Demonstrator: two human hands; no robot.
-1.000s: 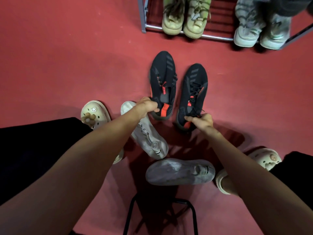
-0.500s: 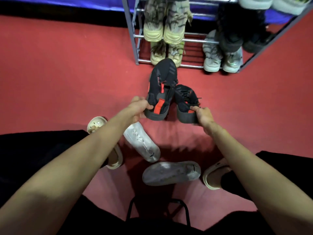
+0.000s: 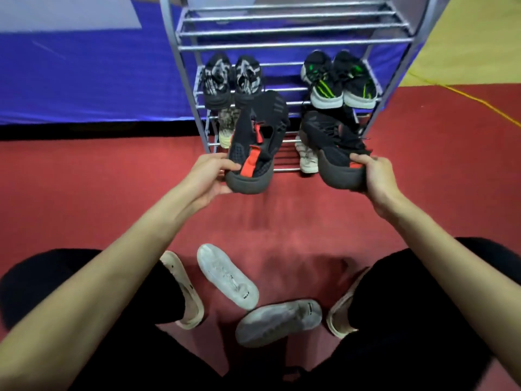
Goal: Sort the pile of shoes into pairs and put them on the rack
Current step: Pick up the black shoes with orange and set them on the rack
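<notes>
I see both arms extended toward the rack [image 3: 184, 88]. Left hand [image 3: 210, 177] grips one black shoe [image 3: 258, 142] by its heel; right hand [image 3: 376, 179] grips the other shoe [image 3: 332, 145].

Black-and-red pair in the air before the rack [image 3: 184, 80]

We hold the left black shoe [image 3: 255, 142] heel-down, toe up, and the right black shoe [image 3: 335, 153] by its heel. Two grey shoes [image 3: 227, 275] lie apart on the red floor. Black-and-grey and black-and-green pairs sit on the middle shelf, pale pairs lower.
</notes>
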